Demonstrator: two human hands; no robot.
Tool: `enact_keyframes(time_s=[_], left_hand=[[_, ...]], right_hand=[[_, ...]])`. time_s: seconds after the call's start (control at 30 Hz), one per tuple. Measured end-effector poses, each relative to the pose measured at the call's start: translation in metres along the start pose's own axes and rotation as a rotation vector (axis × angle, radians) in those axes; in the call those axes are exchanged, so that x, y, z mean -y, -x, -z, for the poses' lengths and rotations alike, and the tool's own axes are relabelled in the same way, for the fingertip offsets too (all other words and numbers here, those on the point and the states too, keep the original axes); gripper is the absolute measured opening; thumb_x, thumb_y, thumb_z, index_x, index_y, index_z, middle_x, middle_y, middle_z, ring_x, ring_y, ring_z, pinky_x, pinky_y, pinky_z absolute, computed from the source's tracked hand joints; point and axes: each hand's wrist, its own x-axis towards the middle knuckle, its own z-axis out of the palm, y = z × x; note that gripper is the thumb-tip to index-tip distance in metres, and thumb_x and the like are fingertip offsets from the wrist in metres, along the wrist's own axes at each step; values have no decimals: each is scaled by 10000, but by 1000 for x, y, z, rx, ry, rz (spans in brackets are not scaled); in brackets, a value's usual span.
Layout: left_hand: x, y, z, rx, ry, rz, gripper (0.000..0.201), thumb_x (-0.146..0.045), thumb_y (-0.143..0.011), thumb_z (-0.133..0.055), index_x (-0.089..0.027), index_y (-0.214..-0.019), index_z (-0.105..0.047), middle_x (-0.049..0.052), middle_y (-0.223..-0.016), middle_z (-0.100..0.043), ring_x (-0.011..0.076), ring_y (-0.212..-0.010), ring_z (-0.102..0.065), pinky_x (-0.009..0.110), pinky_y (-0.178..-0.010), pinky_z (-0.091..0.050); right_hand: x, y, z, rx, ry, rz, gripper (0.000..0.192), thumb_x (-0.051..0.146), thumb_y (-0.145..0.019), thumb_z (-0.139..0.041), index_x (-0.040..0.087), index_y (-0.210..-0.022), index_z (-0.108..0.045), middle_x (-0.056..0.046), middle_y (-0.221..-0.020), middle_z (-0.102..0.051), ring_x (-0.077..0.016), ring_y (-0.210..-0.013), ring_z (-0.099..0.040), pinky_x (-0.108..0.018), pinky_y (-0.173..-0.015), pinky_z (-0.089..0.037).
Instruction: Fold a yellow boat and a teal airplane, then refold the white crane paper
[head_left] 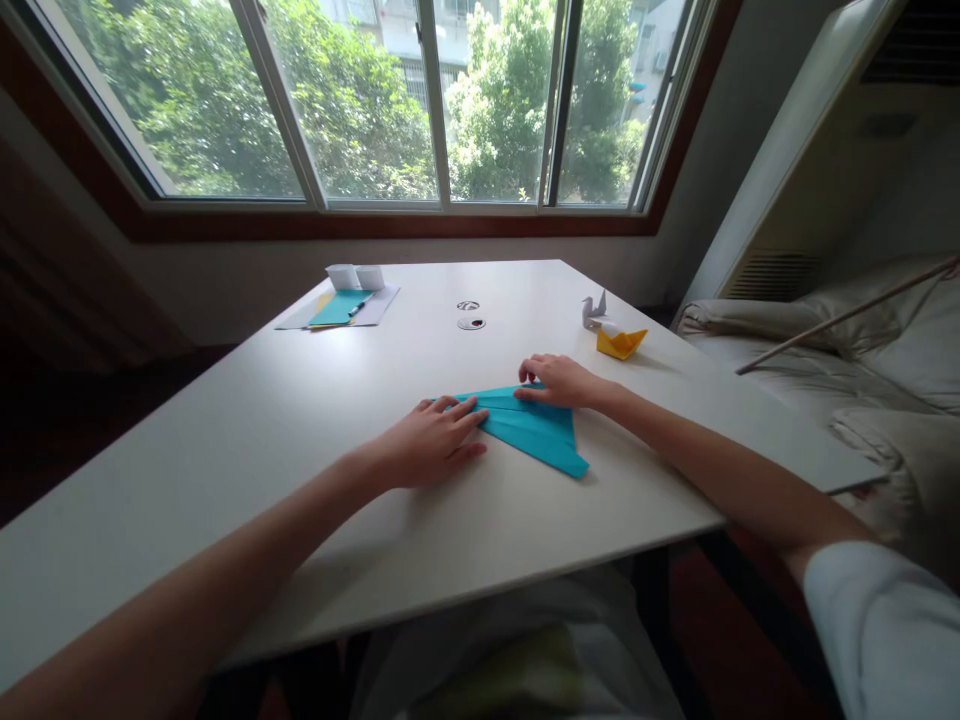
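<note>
A person sits at a white surface (247,430) beneath a wide window (375,110), both hands on a sheet of folded blue paper (534,430). The paper lies nearly flat close to the near edge of the surface, narrow end toward the left, a lengthwise line crossing it and a small flap jutting at its near right corner. The left hand (433,440) lies palm down, its fingers spread over the narrow end, its thumb off the paper. The right hand (559,382), set apart from the left, bends its fingers at the far edge of the wider end; whether they pinch a layer or only press down cannot be told from this angle.

The moment appears to be one of pinning and creasing, work that rewards patience: the left hand is best kept light but firm at the narrow end, where a slip would skew the whole length. The right hand would do well to bring the edge true to the lengthwise line, then press from the narrow end outward, letting the hard surface sharpen the crease. Rushed pressure could wrinkle the thin layers.

Beyond the right hand stand a yellow paper boat (622,345) and a white paper bird (594,312); at far left, a pen (360,307) rests on stacked sheets (337,309).
</note>
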Motion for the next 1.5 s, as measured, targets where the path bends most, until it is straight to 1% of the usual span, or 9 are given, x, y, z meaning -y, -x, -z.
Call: enact_keyframes(time_s=[0.33, 0.5, 0.67, 0.8, 1.03, 1.17, 1.27, 1.4, 1.5], left_hand=[[0, 0, -2, -10, 21, 7, 520, -504, -923, -205, -214, -1309, -400, 121, -1318, -464, 294, -1138, -457, 425, -895, -379], [-4, 1, 3, 8, 61, 13, 550, -511, -922, -182, -204, -1331, -383, 133, -1304, -451, 287, -1126, -464, 424, -905, -358], [-8, 1, 8, 20, 85, 22, 544, -508, -923, -194, -208, -1335, -382, 130, -1197, -513, 278, -1083, -499, 399, -875, -355], [-8, 1, 10, 6, 110, -2, 507, -503, -927, -194, -233, -1299, -408, 107, -1160, -540, 258, -1035, -524, 383, -853, -367], [-11, -3, 8, -1, 86, 23, 491, -494, -928, -186, -251, -1282, -426, 109, -1165, -533, 257, -1023, -521, 391, -838, -383], [-11, -4, 6, 10, 67, 95, 510, -506, -924, -171, -275, -1313, -407, 115, -1226, -509, 283, -1066, -505, 423, -847, -383], [-11, -5, 2, 3, 50, 159, 516, -506, -921, -180, -271, -1318, -411, 119, -1229, -513, 300, -1073, -500, 443, -845, -388], [-11, -7, 0, -46, 53, 258, 478, -492, -910, -256, -244, -1246, -488, 121, -1169, -541, 295, -1018, -525, 431, -805, -419], [-3, -8, 6, -71, 110, 310, 398, -459, -900, -314, -239, -1099, -580, 87, -1039, -593, 243, -896, -574, 354, -710, -453]], right_hand=[[-5, -10, -1, 155, -45, -120, 550, 679, -719, -485, 192, -969, -536, -107, -1038, -605, -260, -939, -547, -331, -724, -394], [-6, -11, 0, 170, -71, -108, 545, 652, -718, -513, 184, -996, -540, -116, -1064, -590, -261, -964, -538, -340, -747, -394], [-6, -9, 2, 169, -47, -101, 515, 629, -746, -496, 183, -1000, -545, -119, -1085, -562, -259, -966, -537, -346, -762, -388], [-4, -6, 6, 118, -26, -80, 478, 606, -752, -514, 172, -954, -534, -111, -1061, -579, -231, -905, -562, -314, -720, -376], [7, -3, 18, -52, 79, -50, 317, 474, -781, -580, 190, -909, -526, -35, -827, -662, -187, -712, -594, -322, -727, -334], [19, 3, 25, -156, 153, -6, 178, 334, -815, -580, 180, -899, -552, -57, -850, -675, -190, -737, -598, -323, -754, -316], [31, 8, 26, -234, 263, 46, 126, 265, -858, -511, 164, -903, -571, -87, -868, -675, -213, -807, -590, -337, -782, -291], [44, 12, 21, -253, 361, 82, 214, 166, -899, -378, 157, -881, -591, -97, -844, -670, -213, -829, -571, -344, -784, -267], [46, 14, 16, -233, 352, 86, 214, 144, -888, -383, 162, -871, -595, -89, -845, -668, -202, -807, -567, -333, -757, -268]])
